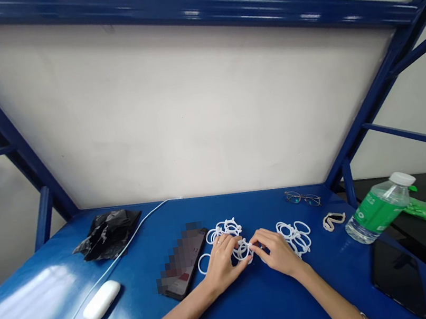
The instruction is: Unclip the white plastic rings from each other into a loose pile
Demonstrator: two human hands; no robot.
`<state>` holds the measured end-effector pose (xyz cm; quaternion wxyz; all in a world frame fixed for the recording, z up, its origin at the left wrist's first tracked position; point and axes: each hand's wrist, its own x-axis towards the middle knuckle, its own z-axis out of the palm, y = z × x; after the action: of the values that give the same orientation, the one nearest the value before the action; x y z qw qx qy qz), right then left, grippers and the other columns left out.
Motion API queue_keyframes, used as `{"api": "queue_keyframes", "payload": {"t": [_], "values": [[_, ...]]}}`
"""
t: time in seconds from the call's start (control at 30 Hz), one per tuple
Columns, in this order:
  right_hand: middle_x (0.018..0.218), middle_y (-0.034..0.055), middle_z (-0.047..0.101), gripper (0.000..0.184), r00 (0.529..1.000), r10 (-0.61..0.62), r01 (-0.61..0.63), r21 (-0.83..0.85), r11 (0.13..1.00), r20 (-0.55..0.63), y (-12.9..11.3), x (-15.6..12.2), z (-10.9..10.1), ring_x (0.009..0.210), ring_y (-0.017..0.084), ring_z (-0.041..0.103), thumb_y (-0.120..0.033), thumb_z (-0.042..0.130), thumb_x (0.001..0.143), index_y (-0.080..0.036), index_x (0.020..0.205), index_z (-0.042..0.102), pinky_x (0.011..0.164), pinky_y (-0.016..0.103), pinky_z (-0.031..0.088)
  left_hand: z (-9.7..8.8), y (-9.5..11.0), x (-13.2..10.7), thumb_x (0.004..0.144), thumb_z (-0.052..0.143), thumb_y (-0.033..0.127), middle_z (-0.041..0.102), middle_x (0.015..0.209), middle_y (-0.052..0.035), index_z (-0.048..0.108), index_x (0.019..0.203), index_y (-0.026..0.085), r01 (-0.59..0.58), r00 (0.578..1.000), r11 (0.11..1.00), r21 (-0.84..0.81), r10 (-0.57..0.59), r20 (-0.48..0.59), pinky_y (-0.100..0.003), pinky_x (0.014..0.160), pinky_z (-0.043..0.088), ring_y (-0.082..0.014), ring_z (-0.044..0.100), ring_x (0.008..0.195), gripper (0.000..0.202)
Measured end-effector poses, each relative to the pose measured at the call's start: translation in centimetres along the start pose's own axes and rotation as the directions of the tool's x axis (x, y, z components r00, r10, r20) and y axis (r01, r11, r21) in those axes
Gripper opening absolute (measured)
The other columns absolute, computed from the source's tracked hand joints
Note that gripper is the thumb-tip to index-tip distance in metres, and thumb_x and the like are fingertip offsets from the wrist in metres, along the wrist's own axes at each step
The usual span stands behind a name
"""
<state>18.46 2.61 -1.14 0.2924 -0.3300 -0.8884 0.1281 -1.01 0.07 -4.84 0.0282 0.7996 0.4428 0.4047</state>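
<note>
Left grip [220, 260]: fingertips closed on the near-left edge of the ring cluster [243, 250]. Right grip [275, 251]: closed on the same cluster from the other side, thumb and forefinger pinching a loop. Ring cluster: white plastic, low over the blue desk [259, 307], between my two grips near the front middle. Loose rings: one pile [225, 228] just behind the left grip, another pile [297, 235] just beside the right. Phone [183, 264] near the left wrist; bottle [376, 208] lying well to the right. Handling note, my judgement: thin loops snag easily, so I would pinch one ring per grip, work close to the desk, and stay apart from both piles.
</note>
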Motion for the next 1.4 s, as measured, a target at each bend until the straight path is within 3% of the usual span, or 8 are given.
{"api": "queue_keyframes", "payload": {"t": [0.17, 0.37, 0.87, 1.17, 1.4], "values": [[0.084, 0.0026, 0.059, 0.023, 0.996, 0.08, -0.076, -0.092, 0.993, 0.046, 0.2, 0.0, -0.9, 0.079, 0.018, 0.054, -0.004, 0.045, 0.079, -0.021, 0.091, 0.053, 0.068, 0.029, 0.04, 0.2, -0.2, 0.0, 0.087, 0.059, 0.03, 0.059, 0.106, -0.0087, 0.05, 0.113, 0.02, 0.021, 1.0, 0.999, 0.046, -0.022, 0.021, -0.042, 0.086, 0.044, -0.0268, 0.053, 0.101, 0.03], [0.088, 0.0006, 0.056, 0.032, 0.971, 0.178, -0.144, -0.202, 0.969, 0.16, 1.0, -0.4, -0.8, 0.082, 0.019, 0.05, -0.002, 0.044, 0.065, -0.022, 0.089, 0.048, 0.08, 0.034, 0.038, 0.6, -0.5, -0.2, 0.088, 0.056, 0.028, 0.055, 0.114, -0.0091, 0.048, 0.118, 0.021, 0.065, 0.997, 0.992, 0.111, -0.069, 0.031, -0.046, 0.09, 0.042, -0.0289, 0.049, 0.108, 0.031], [0.086, 0.0, 0.058, 0.023, 0.96, 0.181, -0.127, -0.242, 0.962, 0.215, 1.3, -0.3, -0.1, 0.076, 0.016, 0.053, -0.001, 0.041, 0.077, -0.021, 0.084, 0.05, 0.072, 0.03, 0.039, 0.8, -0.6, -0.4, 0.09, 0.053, 0.03, 0.053, 0.118, -0.0088, 0.048, 0.124, 0.021, 0.068, 0.997, 0.985, 0.156, -0.074, 0.034, -0.046, 0.095, 0.041, -0.0276, 0.047, 0.111, 0.036], [0.098, 0.0028, 0.057, 0.029, 0.972, 0.167, -0.137, -0.183, 0.974, 0.163, 1.6, -0.3, 0.0, 0.082, 0.016, 0.058, -0.002, 0.038, 0.084, -0.021, 0.097, 0.054, 0.072, 0.028, 0.044, 0.7, -0.5, -0.4, 0.091, 0.051, 0.032, 0.053, 0.117, -0.0088, 0.047, 0.126, 0.024, 0.066, 0.997, 0.988, 0.143, -0.071, 0.032, -0.046, 0.094, 0.04, -0.0276, 0.048, 0.112, 0.035], [0.092, 0.0017, 0.054, 0.027, 0.978, 0.172, -0.155, -0.142, 0.978, 0.116, 1.3, 0.1, -0.2, 0.07, 0.014, 0.057, -0.002, 0.037, 0.084, -0.022, 0.093, 0.054, 0.064, 0.026, 0.044, 0.7, -0.6, -0.4, 0.091, 0.052, 0.03, 0.052, 0.118, -0.0087, 0.047, 0.124, 0.023, 0.062, 0.996, 0.99, 0.127, -0.069, 0.054, -0.047, 0.094, 0.041, -0.0277, 0.047, 0.112, 0.035]]}}
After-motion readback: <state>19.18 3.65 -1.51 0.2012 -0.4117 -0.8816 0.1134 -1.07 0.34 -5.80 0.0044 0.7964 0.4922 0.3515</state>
